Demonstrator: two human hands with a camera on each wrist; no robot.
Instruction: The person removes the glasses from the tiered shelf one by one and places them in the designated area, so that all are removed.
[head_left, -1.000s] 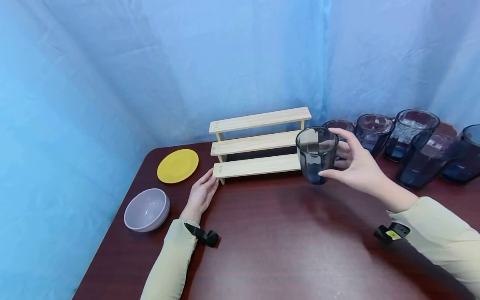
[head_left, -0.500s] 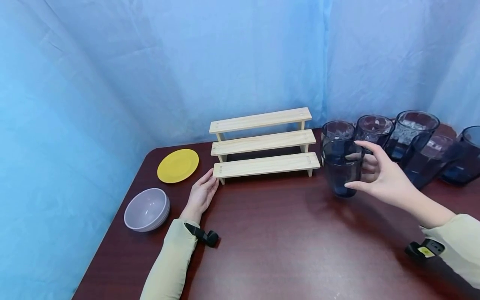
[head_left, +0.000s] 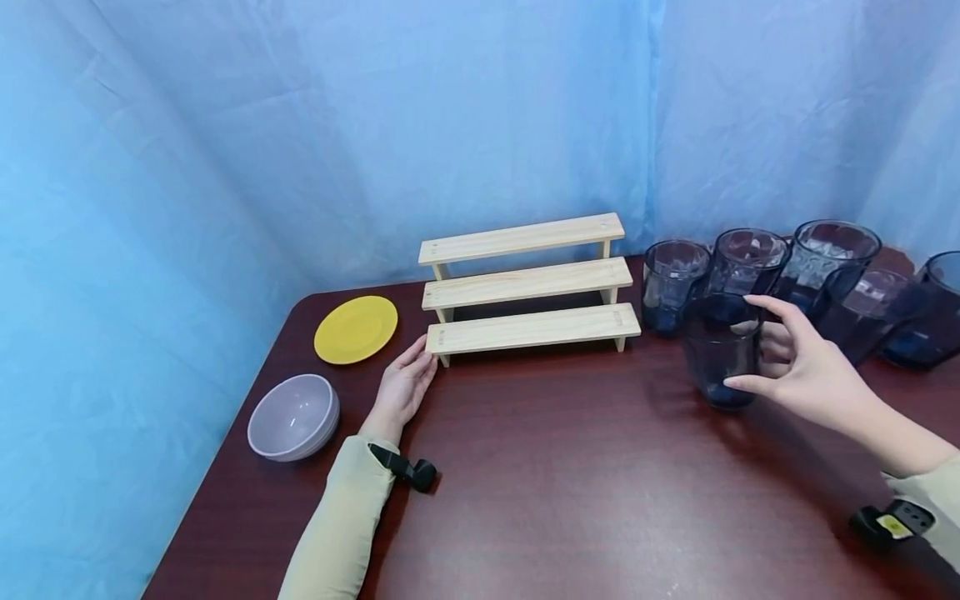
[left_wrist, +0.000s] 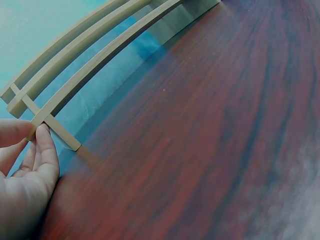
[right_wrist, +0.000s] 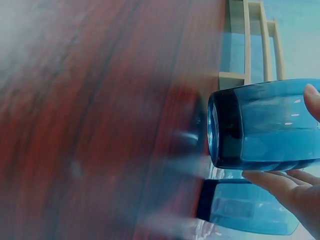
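My right hand (head_left: pixel 813 379) grips a dark blue tinted glass (head_left: pixel 720 354), thumb on the near side and fingers around the far side. The glass is upright, to the right of a three-step wooden shelf (head_left: pixel 532 329). Its underside shows in the right wrist view, where the held glass (right_wrist: pixel 275 125) appears just off the table. At the shelf's front left corner, my left hand (head_left: pixel 401 387) pinches the end of the lowest plank. The left wrist view shows the thumb above that plank (left_wrist: pixel 100 65) and fingers below it.
Several more tinted glasses stand at the back right, including a short glass (head_left: pixel 671 292) near the shelf and a wide glass (head_left: pixel 832 258). On the left are a yellow plate (head_left: pixel 356 329) and a pale bowl (head_left: pixel 292 417). A blue curtain (head_left: pixel 450 125) hangs behind the dark table (head_left: pixel 555 483).
My right hand has carried the glass from in front of the shelf's right end rightward, toward me and lower. The left hand and the shelf have stayed in place.
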